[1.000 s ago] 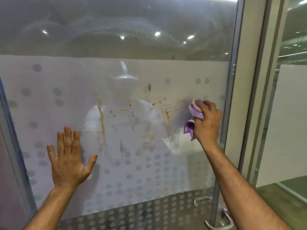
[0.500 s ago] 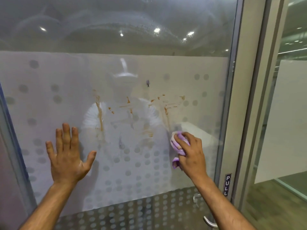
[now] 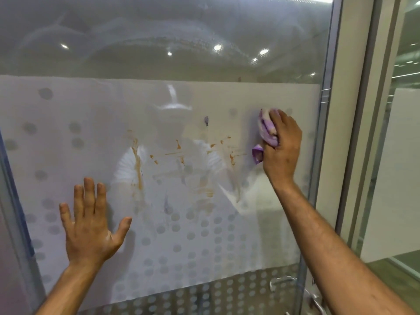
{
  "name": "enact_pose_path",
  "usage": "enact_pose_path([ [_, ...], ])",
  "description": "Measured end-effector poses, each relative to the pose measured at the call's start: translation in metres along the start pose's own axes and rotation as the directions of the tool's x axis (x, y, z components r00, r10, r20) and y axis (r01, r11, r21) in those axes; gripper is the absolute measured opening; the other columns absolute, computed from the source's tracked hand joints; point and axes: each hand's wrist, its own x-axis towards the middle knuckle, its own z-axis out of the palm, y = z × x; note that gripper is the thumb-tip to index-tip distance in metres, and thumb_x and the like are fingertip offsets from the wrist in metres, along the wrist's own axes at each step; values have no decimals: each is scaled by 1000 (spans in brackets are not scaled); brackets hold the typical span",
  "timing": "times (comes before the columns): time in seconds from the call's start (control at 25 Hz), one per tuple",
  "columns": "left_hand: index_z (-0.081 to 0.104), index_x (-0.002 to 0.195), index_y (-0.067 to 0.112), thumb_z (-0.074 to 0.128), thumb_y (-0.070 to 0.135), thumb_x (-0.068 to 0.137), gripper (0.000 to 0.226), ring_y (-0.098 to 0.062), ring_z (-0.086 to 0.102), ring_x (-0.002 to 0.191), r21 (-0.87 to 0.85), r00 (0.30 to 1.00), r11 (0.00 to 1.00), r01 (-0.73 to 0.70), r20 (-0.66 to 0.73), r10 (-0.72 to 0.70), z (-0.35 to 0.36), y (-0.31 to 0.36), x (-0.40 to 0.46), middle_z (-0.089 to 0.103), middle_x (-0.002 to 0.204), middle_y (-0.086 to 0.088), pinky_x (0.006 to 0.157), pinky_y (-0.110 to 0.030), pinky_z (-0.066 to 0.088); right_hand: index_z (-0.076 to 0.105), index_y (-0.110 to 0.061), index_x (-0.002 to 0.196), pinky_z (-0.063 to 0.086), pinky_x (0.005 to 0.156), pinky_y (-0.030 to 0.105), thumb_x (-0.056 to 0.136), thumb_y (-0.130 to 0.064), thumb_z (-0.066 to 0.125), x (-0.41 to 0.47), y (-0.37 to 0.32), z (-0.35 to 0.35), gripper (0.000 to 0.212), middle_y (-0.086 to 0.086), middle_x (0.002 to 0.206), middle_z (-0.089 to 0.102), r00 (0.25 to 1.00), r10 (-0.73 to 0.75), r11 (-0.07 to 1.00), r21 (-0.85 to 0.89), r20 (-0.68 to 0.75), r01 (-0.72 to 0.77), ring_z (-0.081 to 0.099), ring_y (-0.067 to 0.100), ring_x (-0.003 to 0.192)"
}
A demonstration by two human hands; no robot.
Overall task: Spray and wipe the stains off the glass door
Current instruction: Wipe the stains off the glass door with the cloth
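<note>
The glass door fills the view, frosted with a grey dot pattern below a clear top band. Brown stains streak its middle, with a long smear to the left and a small purple spot above. My right hand grips a crumpled purple cloth and presses it against the glass at the right, just beside the stains. My left hand lies flat on the glass at the lower left, fingers spread. No spray bottle is in view.
The door's metal edge runs down the right side, with a silver handle at the bottom right. Beyond it stand a cream frame and another glass panel. A blue strip lines the left edge.
My right hand with the cloth swept down and left across the glass, then back up to the right, higher than a second ago. My left hand has stayed flat on the glass.
</note>
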Motion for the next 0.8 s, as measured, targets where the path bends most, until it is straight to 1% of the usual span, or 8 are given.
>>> enact_pose_path([
  [0.08,5,170,11,34,70,93,101,-26,-4,166,8,1000,1000,-2,-25,2,1,0,0,-5,179,-6,130,-56,-6,37,-8,154,17,121,64,102,-24,48,-17,3,19,56,15,162,33,997,-49,996,-71,68,53,22,40,152],
  [0.12,5,170,11,39,66,90,103,-25,-5,166,10,999,1000,-2,-34,2,1,0,0,-6,179,-5,130,-55,-6,32,-9,156,11,121,66,105,-32,41,-28,5,25,57,14,165,28,993,-84,991,-94,85,92,15,40,154],
  [0.16,4,169,11,41,64,88,104,-24,-6,166,12,999,1000,-5,-42,5,1,1,0,-7,179,-4,130,-54,-7,32,-10,156,8,121,67,106,-38,36,-38,9,28,58,13,165,26,988,-121,986,-104,95,131,12,40,155],
  [0.24,2,169,12,43,63,88,104,-23,-8,166,15,999,1000,-9,-51,10,0,2,0,-8,178,-2,130,-52,-9,35,-14,156,9,120,67,106,-42,35,-53,16,30,57,11,165,28,975,-190,974,-104,115,202,11,39,155],
  [0.36,1,169,14,43,63,88,104,-21,-9,165,11,999,1000,2,-43,-1,1,2,-1,-9,178,0,130,-49,-12,41,-18,153,14,117,70,101,-32,49,-73,23,28,54,10,162,35,956,-250,957,-113,153,268,16,39,153],
  [0.52,1,170,15,43,63,88,104,-22,-9,165,10,999,1000,10,-36,-9,1,1,-1,-8,178,-1,130,-50,-11,48,-14,148,22,112,73,97,-27,53,-95,39,19,53,14,159,39,940,-276,941,-144,201,307,21,42,151],
  [0.64,1,170,15,42,64,89,103,-23,-7,166,4,999,1000,12,-32,-12,0,1,-1,-6,178,-3,130,-51,-11,44,-16,150,24,111,74,94,-26,54,-121,55,10,58,13,161,35,952,-220,939,-219,212,266,21,44,150],
  [0.8,3,170,14,42,64,89,103,-25,-5,166,10,999,1000,16,-28,-15,1,0,-2,-2,179,-7,131,-52,-10,36,-14,154,23,114,71,91,-23,50,-161,63,-1,65,17,162,31,984,11,955,-295,178,43,20,46,150],
])
